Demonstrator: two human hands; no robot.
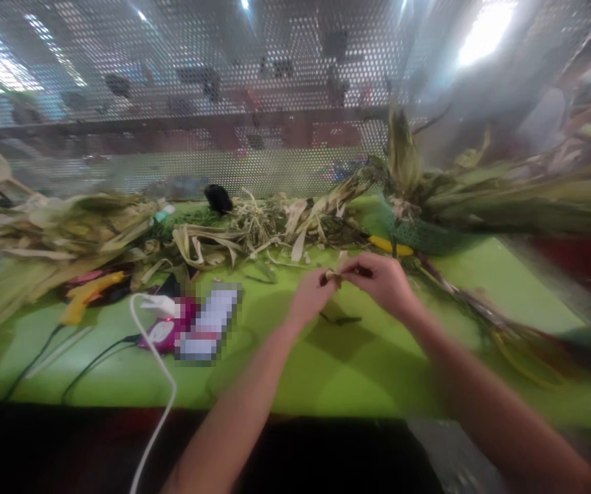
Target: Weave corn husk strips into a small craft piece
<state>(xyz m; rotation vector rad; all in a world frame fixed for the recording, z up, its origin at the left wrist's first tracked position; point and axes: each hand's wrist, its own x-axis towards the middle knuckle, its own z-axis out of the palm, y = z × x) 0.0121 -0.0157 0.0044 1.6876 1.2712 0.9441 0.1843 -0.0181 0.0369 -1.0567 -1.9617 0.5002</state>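
My left hand and my right hand meet above the green table, both pinched on one small strip of dried corn husk held between them. The fingers of both hands are closed round it. A thin dark scrap lies on the table just under my left hand. The picture is blurred, so the husk's shape is hard to make out.
A heap of dried husks runs along the back before a perforated metal screen. A green basket with corn leaves stands at the back right. A yellow glue gun, cables and a blurred phone lie left.
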